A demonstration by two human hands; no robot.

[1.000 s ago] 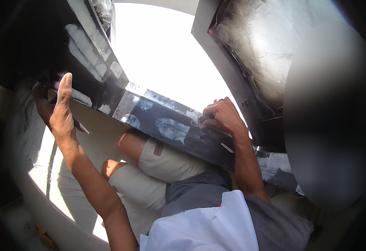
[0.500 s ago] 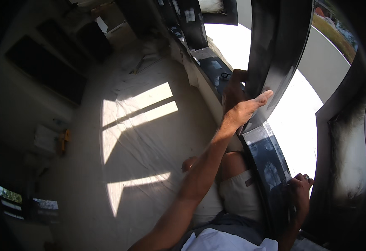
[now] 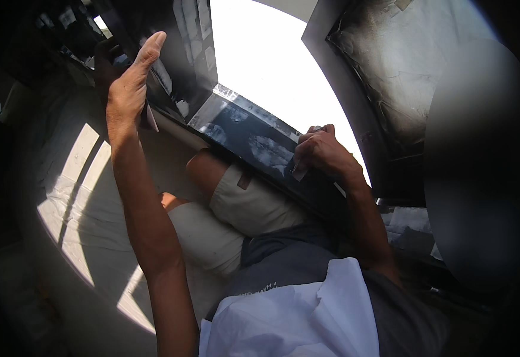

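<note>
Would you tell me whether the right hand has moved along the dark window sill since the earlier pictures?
No. The right hand stays closed on the same spot of the dark sill, beside the bright opening; only the camera swung. What it grips is too small to tell.

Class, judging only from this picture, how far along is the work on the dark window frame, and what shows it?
Done: cannot be told; the dark window frame shows dusty, smeared patches. In hand: the right hand presses a small pale piece against the frame's lower bar, while the left hand rests flat on the upright part of the frame. Left: the smeared patches along the bar suggest most of its surface is untreated.
</note>
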